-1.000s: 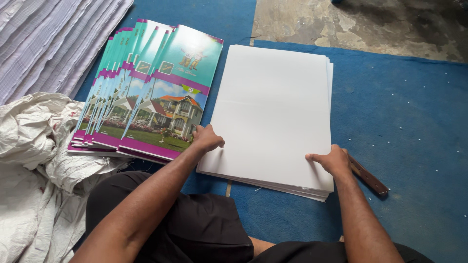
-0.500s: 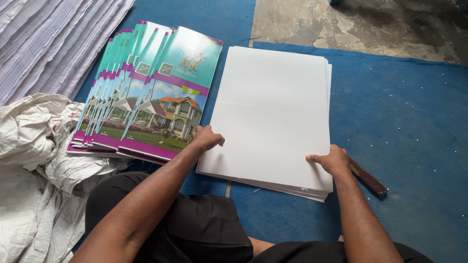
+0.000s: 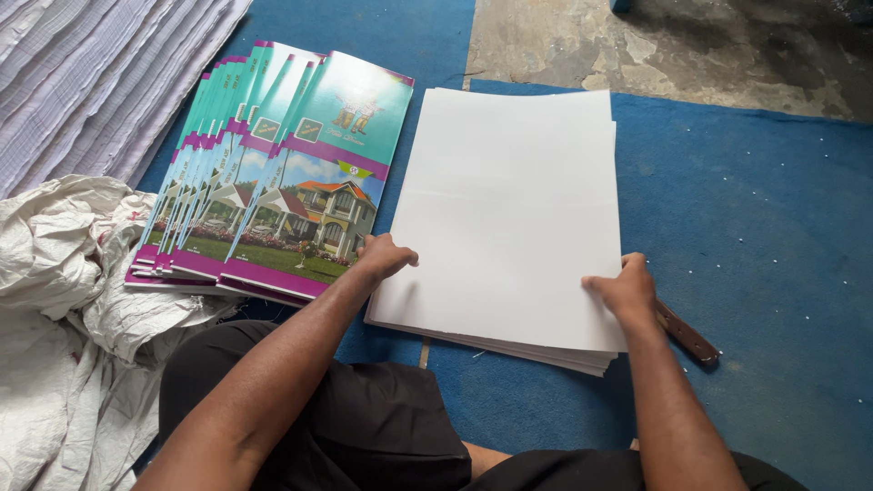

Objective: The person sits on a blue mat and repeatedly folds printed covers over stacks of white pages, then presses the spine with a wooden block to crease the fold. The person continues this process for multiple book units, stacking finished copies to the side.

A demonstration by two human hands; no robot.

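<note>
A thick stack of white sheets (image 3: 509,200) lies on the blue mat in front of me. My left hand (image 3: 382,256) grips the stack's near left edge, next to the covers. My right hand (image 3: 623,289) holds the near right corner, fingers curled over the top sheets. Left of the stack lies a fanned pile of printed covers (image 3: 282,182), teal and purple with a picture of a house. A brown handle of a tool (image 3: 687,334) pokes out on the mat just right of my right hand.
Crumpled white woven sacking (image 3: 64,300) lies at the left. Bundles of ruled pages (image 3: 82,73) fill the top left. The blue mat (image 3: 755,227) ends at bare grey concrete floor (image 3: 655,45) at the far side. My dark-clothed lap (image 3: 364,427) is at the bottom.
Both hands stay on the stack's near edge. The right hand has shifted slightly up the corner; the stack has barely moved.
</note>
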